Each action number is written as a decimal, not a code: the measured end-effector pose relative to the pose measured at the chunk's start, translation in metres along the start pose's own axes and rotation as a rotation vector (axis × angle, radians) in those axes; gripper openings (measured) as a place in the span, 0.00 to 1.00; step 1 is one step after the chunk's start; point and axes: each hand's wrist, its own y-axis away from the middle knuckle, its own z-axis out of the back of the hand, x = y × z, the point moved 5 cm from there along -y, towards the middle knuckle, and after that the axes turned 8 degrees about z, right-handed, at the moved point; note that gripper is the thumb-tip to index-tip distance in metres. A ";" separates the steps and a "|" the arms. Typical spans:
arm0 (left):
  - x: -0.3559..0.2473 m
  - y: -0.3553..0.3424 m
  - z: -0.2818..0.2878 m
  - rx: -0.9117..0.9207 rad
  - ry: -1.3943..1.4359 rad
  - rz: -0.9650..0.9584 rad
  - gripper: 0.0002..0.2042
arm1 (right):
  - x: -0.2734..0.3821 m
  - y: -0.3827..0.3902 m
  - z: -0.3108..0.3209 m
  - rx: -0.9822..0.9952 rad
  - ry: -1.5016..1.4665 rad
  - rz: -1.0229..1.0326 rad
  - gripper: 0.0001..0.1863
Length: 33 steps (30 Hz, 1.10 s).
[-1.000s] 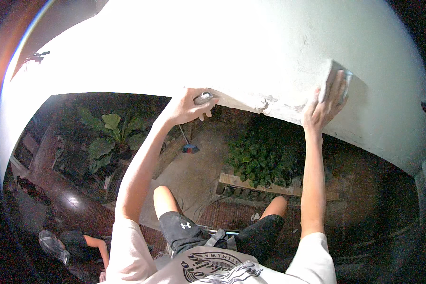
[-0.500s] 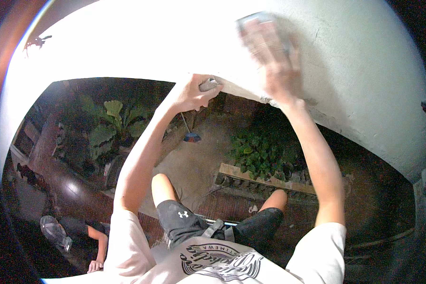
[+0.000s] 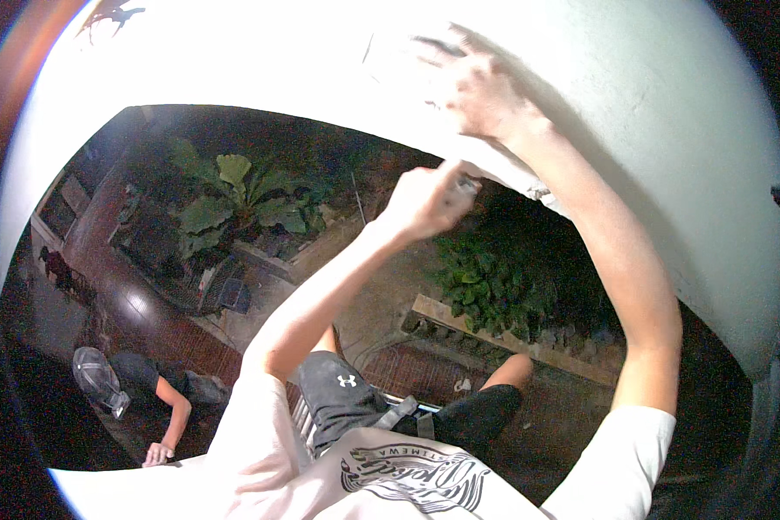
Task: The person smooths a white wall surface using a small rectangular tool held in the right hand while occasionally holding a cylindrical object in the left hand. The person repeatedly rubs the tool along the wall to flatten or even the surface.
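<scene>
My right hand (image 3: 485, 100) is raised against the bright white overhead surface (image 3: 234, 52), its bent fingers on a pale flat block (image 3: 429, 48) that is washed out and blurred. Lower and to the left, my left hand (image 3: 425, 199) is closed round a small grey object (image 3: 466, 184) beside the rough lower edge (image 3: 533, 186) of that surface. Both forearms reach up from my white sleeves.
Another person (image 3: 130, 381) in a grey cap bends at the lower left, a hand by a white edge. Far below are a large leafy plant (image 3: 234, 199), a green bush (image 3: 485, 286), a long planter ledge (image 3: 442, 321) and a brown floor.
My right hand has swept up and left with the block from its place a second ago. My left hand has shifted right along the edge, and the view has turned slightly.
</scene>
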 end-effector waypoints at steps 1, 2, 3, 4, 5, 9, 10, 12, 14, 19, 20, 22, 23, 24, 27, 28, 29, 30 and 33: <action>-0.008 0.003 -0.010 0.037 0.027 -0.065 0.16 | -0.002 -0.009 -0.011 0.083 -0.161 0.074 0.25; -0.018 0.010 -0.017 0.062 0.017 -0.192 0.21 | -0.009 -0.020 -0.015 0.070 -0.199 0.078 0.25; -0.026 0.012 -0.024 0.059 -0.017 -0.300 0.23 | -0.021 -0.027 -0.010 -0.097 -0.066 0.014 0.25; -0.035 0.016 -0.029 0.059 -0.048 -0.403 0.25 | -0.032 -0.034 -0.002 -0.260 0.068 -0.049 0.25; -0.039 0.017 -0.033 0.010 -0.088 -0.443 0.24 | -0.045 -0.040 -0.001 -0.331 -0.052 -0.174 0.24; -0.053 0.009 -0.038 -0.110 -0.104 -0.526 0.22 | -0.036 -0.071 0.005 -0.452 -0.183 -0.299 0.25; -0.057 0.005 -0.037 -0.153 -0.106 -0.570 0.22 | -0.020 -0.077 0.002 -0.418 -0.189 -0.244 0.24; -0.063 -0.003 -0.037 -0.177 -0.201 -0.640 0.18 | 0.015 -0.085 -0.005 -0.386 -0.222 -0.111 0.24; -0.067 -0.015 -0.041 -0.162 -0.363 -0.612 0.15 | 0.027 -0.089 -0.012 -0.393 -0.264 -0.047 0.24; -0.066 -0.022 -0.041 -0.027 -0.144 -0.468 0.13 | -0.007 -0.108 -0.022 -0.534 -0.274 -0.156 0.25; -0.066 -0.021 -0.042 -0.028 -0.171 -0.486 0.13 | -0.010 -0.111 -0.024 -0.522 -0.235 -0.199 0.26; -0.064 -0.019 -0.044 -0.044 -0.222 -0.520 0.12 | -0.006 -0.114 -0.023 -0.497 -0.154 -0.270 0.27; -0.063 -0.018 -0.045 -0.057 -0.201 -0.532 0.12 | 0.001 -0.114 -0.023 -0.482 -0.143 -0.257 0.27; -0.062 -0.018 -0.045 -0.070 -0.181 -0.544 0.12 | 0.011 -0.114 -0.021 -0.470 -0.157 -0.213 0.27; -0.061 -0.019 -0.049 -0.130 -0.185 -0.553 0.15 | 0.029 -0.118 -0.014 -0.462 -0.203 -0.120 0.27; -0.061 -0.019 -0.050 -0.152 -0.200 -0.551 0.17 | 0.030 -0.122 -0.010 -0.469 -0.215 -0.113 0.26; -0.059 -0.019 -0.047 -0.160 -0.027 -0.494 0.18 | 0.027 -0.129 -0.006 -0.477 -0.221 -0.111 0.26; -0.057 -0.019 -0.045 -0.166 0.142 -0.435 0.20 | 0.023 -0.138 -0.002 -0.487 -0.230 -0.114 0.26; -0.054 -0.015 -0.042 -0.173 0.198 -0.414 0.24 | 0.014 -0.166 0.011 -0.508 -0.252 -0.114 0.26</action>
